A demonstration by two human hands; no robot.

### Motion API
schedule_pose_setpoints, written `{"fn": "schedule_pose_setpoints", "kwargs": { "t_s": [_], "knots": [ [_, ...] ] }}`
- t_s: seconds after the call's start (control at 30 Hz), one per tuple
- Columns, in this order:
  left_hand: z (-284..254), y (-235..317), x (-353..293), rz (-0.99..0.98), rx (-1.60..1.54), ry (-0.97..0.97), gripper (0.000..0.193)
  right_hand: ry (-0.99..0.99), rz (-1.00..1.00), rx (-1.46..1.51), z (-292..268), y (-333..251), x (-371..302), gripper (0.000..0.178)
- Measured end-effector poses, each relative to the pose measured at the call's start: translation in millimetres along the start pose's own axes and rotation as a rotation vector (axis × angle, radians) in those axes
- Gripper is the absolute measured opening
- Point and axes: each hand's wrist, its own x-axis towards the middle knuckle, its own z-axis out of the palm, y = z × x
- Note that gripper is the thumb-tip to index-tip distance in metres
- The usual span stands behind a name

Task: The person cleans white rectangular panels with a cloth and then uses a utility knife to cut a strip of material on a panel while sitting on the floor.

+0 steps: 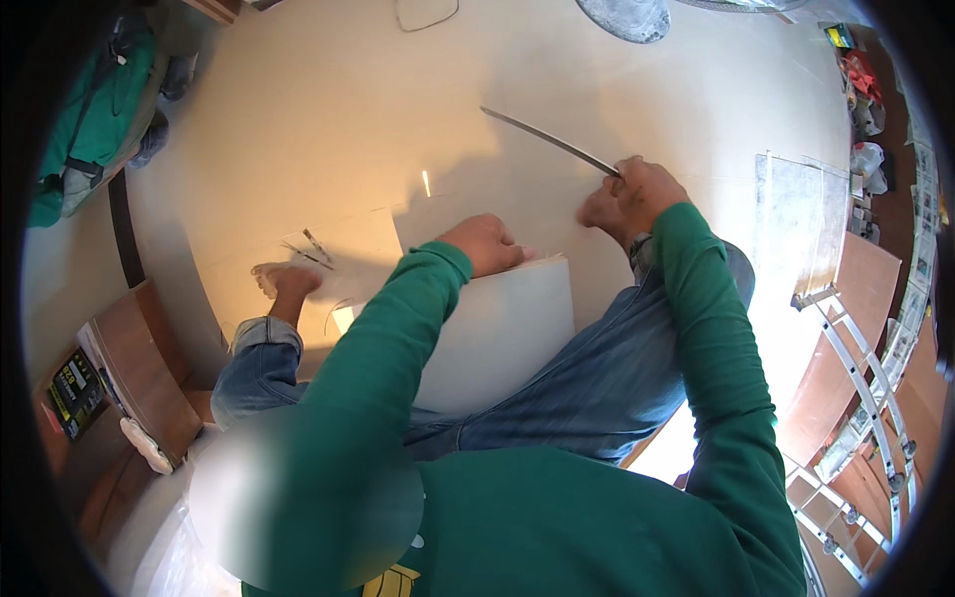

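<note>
A white board rests across my lap, its far edge pointing away from me. My left hand lies closed at that far edge, fingers curled on it. Out to the right, my right hand is wrapped around one end of a long, narrow metal blade. The blade is raised to the far left of this hand, apart from the board. It is seen almost edge-on, so I cannot tell whether it is a saw or a knife. Its handle is hidden in my fist.
My bare left foot is on the floor near several thin strips. A green bag stands far left, wooden boards near left. At right are a metal ladder and a sheet. A grey round object lies far off.
</note>
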Motion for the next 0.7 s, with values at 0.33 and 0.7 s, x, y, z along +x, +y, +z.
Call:
{"fn": "schedule_pose_setpoints", "kwargs": {
  "t_s": [0.33,0.7],
  "knots": [
    [-78.1,-96.1,-25.9,-0.060,-0.294,0.611,0.020,-0.081,-0.142,0.109,-0.2,-3.9,13.4,0.023],
    [-37.9,-61.5,-30.9,-0.076,0.307,0.452,0.038,-0.434,-0.099,0.525,-13.0,-27.7,11.3,0.024]
  ]
}}
